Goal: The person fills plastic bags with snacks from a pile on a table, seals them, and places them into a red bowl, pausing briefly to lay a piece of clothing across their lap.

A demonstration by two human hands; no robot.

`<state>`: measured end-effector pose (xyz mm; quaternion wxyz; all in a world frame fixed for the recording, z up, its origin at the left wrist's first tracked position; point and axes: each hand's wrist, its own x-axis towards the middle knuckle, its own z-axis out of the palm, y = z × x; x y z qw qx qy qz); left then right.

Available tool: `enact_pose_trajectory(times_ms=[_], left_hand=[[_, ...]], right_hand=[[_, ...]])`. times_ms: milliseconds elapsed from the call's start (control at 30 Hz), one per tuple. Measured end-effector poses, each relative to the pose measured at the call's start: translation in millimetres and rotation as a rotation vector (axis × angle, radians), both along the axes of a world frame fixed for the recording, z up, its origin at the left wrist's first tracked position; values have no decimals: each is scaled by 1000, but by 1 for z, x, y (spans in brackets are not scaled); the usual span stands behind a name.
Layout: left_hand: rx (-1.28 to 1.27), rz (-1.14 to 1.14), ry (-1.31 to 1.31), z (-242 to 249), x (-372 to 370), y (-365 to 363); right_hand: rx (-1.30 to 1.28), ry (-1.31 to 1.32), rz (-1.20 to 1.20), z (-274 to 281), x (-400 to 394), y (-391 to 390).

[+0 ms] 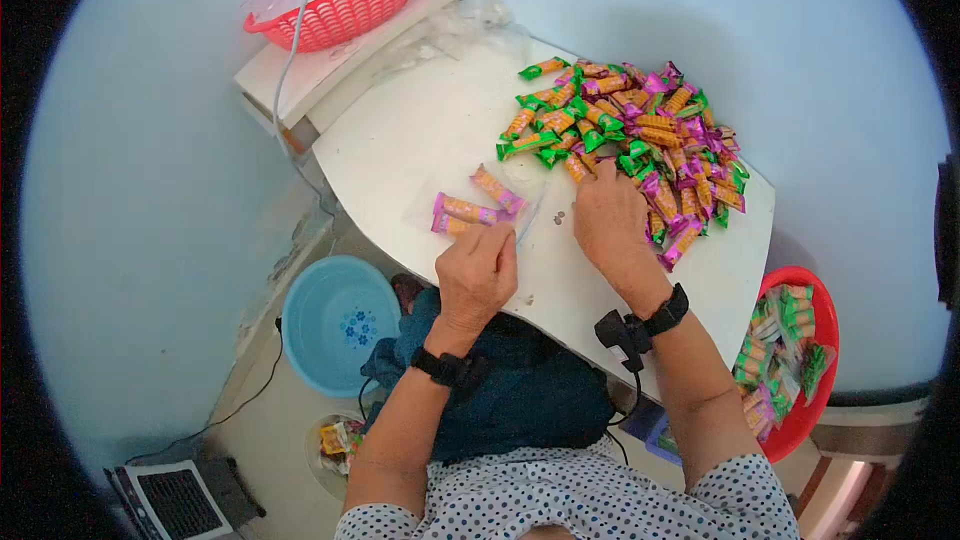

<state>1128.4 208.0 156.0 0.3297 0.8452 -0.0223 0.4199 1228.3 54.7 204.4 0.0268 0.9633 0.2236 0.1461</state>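
A large pile of small wrapped snacks (655,130), in green and purple wrappers, covers the right part of the white table. At the pile's near left edge, my right hand (612,220) has its fingers bent down on the packets; its fingertips are partly hidden. My left hand (477,275) is pinched closed at the edge of a clear plastic bag (530,180). Inside or on that bag lie several purple-ended snacks (465,210), just beyond my left fingers. Both wrists wear black straps.
A red basket (355,18) with clear plastic stands on a white ledge at the back left. On the floor are a blue basin (330,370) and, at right, a red tub (828,340) of bagged snacks. Small brown bits (559,218) lie between my hands.
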Motion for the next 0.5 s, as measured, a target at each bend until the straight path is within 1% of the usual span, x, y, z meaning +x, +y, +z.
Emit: enact_pose_trajectory(times_ms=[33, 133, 233, 333, 400, 433, 500], left_hand=[[5, 0, -12, 0, 0, 0], [22, 9, -54, 0, 1, 1], [12, 13, -58, 2, 0, 1], [74, 45, -74, 5, 2, 5], [104, 60, -63, 6, 1, 5], [120, 68, -58, 7, 1, 6], [121, 73, -61, 4, 3, 6]], right_hand=[[-34, -35, -9, -1, 0, 0], [-4, -42, 0, -5, 3, -2], [64, 9, 18, 5, 2, -6], [203, 140, 43, 40, -3, -16], [237, 255, 77, 61, -6, -28], [254, 313, 94, 68, -6, -32], [395, 431, 170, 75, -6, -37]])
